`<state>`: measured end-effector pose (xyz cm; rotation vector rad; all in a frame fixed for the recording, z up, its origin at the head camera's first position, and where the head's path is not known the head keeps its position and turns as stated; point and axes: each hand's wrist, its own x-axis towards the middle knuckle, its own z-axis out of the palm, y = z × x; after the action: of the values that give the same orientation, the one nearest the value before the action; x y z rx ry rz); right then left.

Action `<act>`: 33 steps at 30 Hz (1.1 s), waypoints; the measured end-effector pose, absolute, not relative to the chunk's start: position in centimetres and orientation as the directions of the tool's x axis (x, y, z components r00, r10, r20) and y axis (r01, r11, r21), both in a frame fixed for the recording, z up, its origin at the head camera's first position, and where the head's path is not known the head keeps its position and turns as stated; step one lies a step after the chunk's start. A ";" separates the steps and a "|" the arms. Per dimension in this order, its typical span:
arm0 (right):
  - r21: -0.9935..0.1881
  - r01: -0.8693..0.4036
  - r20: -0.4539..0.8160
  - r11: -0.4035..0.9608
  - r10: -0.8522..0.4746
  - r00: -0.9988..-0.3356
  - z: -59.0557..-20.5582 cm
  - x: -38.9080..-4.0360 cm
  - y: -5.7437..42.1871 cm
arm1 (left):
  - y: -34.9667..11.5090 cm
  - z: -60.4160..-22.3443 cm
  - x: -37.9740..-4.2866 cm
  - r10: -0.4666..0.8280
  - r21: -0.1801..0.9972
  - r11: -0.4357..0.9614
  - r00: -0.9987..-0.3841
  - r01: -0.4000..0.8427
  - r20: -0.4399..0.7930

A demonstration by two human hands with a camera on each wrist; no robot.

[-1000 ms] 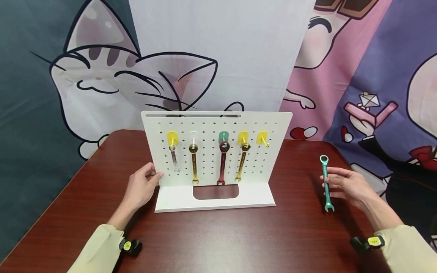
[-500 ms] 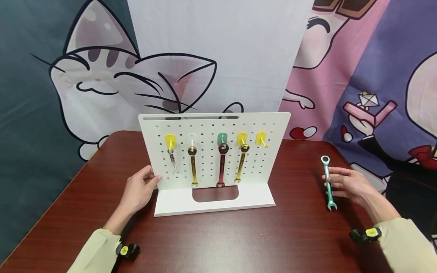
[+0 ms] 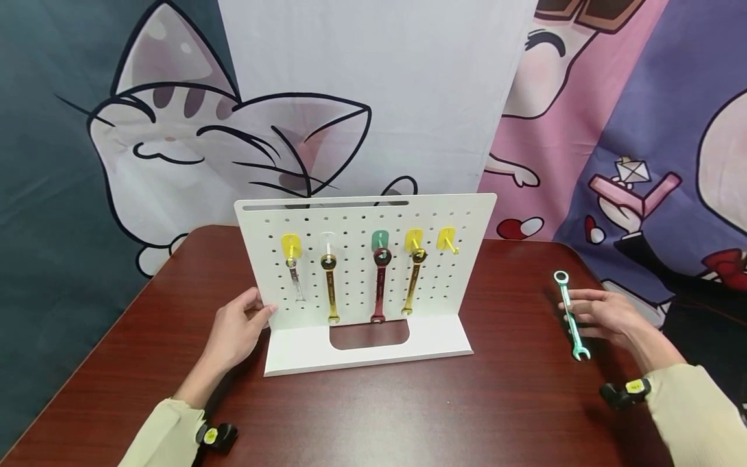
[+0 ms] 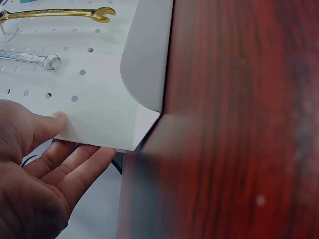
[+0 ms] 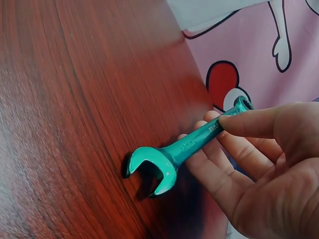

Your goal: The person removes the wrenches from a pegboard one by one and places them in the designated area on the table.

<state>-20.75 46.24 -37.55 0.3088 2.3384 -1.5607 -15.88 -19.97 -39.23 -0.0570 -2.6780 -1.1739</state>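
On the right of the head view, my right hand [image 3: 604, 318] pinches a green combination wrench [image 3: 572, 318] between thumb and fingers. Its open end [image 5: 154, 169] points toward the wrist camera, over the table. My left hand [image 3: 236, 327] grips the left edge of a white pegboard stand [image 3: 367, 360], thumb on the front face and fingers behind. Several wrenches hang from hooks on the board: a silver wrench [image 3: 296, 282], a gold wrench [image 3: 331, 288], a dark red wrench [image 3: 380, 285] and another gold wrench [image 3: 413, 282]. The rightmost yellow hook [image 3: 447, 240] bears nothing.
The stand rests on a dark red wooden table [image 3: 408, 421]. A printed cloth [image 3: 443, 97] with cartoon figures hangs behind the table. A dark object [image 3: 700, 344] stands beyond the table's right edge.
The board's left side has come slightly nearer, with my left hand still on it. My right hand has shifted a little to the right, and the green wrench has tilted more.
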 end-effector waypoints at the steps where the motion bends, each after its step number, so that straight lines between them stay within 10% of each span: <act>1: -0.855 0.349 -0.374 0.384 0.009 -0.927 -37.6 -20.8 46.3 | -20.0 -39.2 -15.8 -0.053 0.723 0.681 -0.976 0.120 0.212; 33: -0.790 0.385 -0.413 0.477 0.050 -0.909 -38.1 -22.5 47.3 | -19.8 -39.0 -15.6 -0.058 0.730 0.675 -0.977 0.112 0.204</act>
<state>-22.54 47.32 -38.14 0.3671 2.3944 -1.4070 -15.61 -19.85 -38.96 -0.0435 -2.6785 -1.1876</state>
